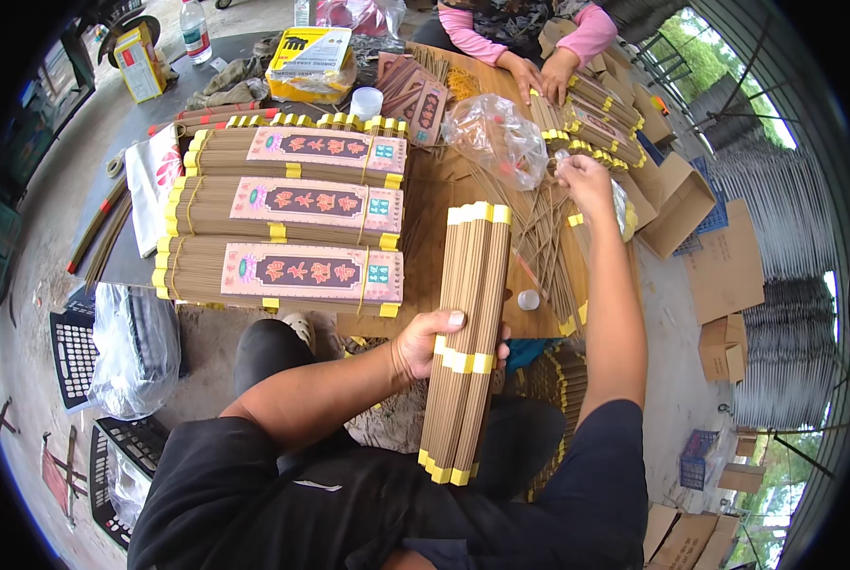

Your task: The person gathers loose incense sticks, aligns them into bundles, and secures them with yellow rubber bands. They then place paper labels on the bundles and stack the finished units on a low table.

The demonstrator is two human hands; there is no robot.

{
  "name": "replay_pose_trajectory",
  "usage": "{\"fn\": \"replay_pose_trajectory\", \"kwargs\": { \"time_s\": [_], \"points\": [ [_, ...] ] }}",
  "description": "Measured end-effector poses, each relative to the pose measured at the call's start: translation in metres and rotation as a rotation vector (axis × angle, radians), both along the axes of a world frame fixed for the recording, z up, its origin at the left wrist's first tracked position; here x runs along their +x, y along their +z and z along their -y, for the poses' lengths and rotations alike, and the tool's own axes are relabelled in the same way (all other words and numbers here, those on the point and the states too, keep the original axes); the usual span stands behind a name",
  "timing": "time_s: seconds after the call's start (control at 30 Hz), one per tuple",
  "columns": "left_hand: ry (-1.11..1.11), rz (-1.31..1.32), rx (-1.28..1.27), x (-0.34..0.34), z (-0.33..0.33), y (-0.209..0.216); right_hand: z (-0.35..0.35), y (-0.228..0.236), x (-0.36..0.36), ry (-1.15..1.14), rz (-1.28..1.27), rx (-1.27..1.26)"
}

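Nearest, above my dark-clothed lap, my left hand (425, 346) grips a long bundle of thin brown sticks (483, 318), thumb pressed across the front and fingers wrapped behind. The bundle stands nearly upright, its top leaning slightly right, with yellow bands at both ends and around the middle. Just beyond it is the wooden table (425, 271), with a small whitish round cap (528, 300) near its front edge and loose sticks (542, 245) strewn to the right. On the left, three rows of banded bundles (207, 204) lie side by side, each with a pink label on top. Farther out, my right hand (588, 180) reaches over the table's right side, fingers bunched by a crumpled clear plastic bag (496, 136); I cannot tell whether they pinch anything. Behind the rows stand a white cup (366, 103) and a yellow-and-white box (309, 65). At the far side, a co-worker's hands (560, 72), below pink sleeves, rest on more yellow-banded bundles (601, 119).
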State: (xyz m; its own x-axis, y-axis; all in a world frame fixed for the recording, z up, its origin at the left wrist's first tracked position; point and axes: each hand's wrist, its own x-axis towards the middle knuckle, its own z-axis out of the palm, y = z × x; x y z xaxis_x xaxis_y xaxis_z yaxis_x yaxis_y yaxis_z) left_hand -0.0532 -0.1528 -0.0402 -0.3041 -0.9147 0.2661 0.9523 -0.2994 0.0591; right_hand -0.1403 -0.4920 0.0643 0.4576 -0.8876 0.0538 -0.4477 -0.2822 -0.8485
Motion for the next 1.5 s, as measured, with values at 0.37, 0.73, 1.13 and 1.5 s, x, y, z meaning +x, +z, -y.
{"fn": "replay_pose_trajectory", "kwargs": {
  "time_s": [0.37, 0.73, 1.13, 1.5],
  "points": [
    [-0.072, 0.098, 0.044, -0.007, -0.016, 0.003, -0.207, 0.045, -0.073, 0.341, -0.182, 0.171],
    [-0.082, 0.134, 0.023, -0.009, -0.024, 0.0, -0.23, 0.039, -0.072, 0.322, -0.161, 0.126],
    [-0.168, 0.047, -0.087, -0.002, -0.024, 0.007, -0.239, 0.025, -0.066, 0.265, -0.302, -0.301],
    [-0.224, 0.076, -0.069, -0.005, -0.032, -0.012, -0.228, -0.016, -0.145, 0.387, 1.018, 0.835]
  ]
}}
